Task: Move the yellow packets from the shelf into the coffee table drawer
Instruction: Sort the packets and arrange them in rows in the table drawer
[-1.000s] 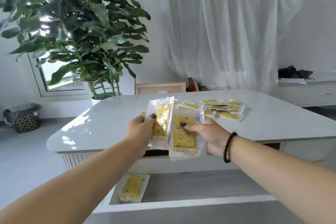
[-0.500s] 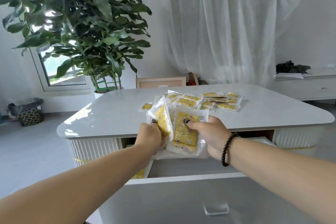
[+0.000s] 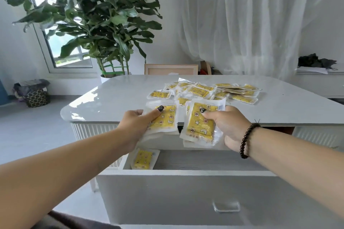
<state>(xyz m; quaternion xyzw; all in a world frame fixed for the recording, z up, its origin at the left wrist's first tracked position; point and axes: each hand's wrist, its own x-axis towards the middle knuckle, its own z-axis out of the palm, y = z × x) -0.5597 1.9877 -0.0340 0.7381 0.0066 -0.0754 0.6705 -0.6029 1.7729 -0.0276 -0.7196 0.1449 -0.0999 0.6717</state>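
Each hand's got yellow packets pinched, left hand [image 3: 136, 124] and right hand [image 3: 228, 128], held over the open drawer [image 3: 186, 188]. One packet [image 3: 143, 159] lies inside already; a pile [image 3: 208, 91] sits on the coffee table [image 3: 115, 98].

I see the worktop [image 3: 115, 102] ahead of me with a pile of packets [image 3: 210, 90] lying on its middle-right part. Before it, the drawer [image 3: 186, 191] stands pulled out toward me, and one packet [image 3: 143, 159] lies in its left rear corner. Above the drawer, my left hand [image 3: 137, 124] holds a packet [image 3: 166, 119] left of the packet stack [image 3: 201, 126] in my right hand [image 3: 230, 126]. Behind the worktop's left end stands a plant [image 3: 93, 15]; a basket [image 3: 36, 95] sits on the floor far left. A low cabinet [image 3: 320, 83] stands far right.
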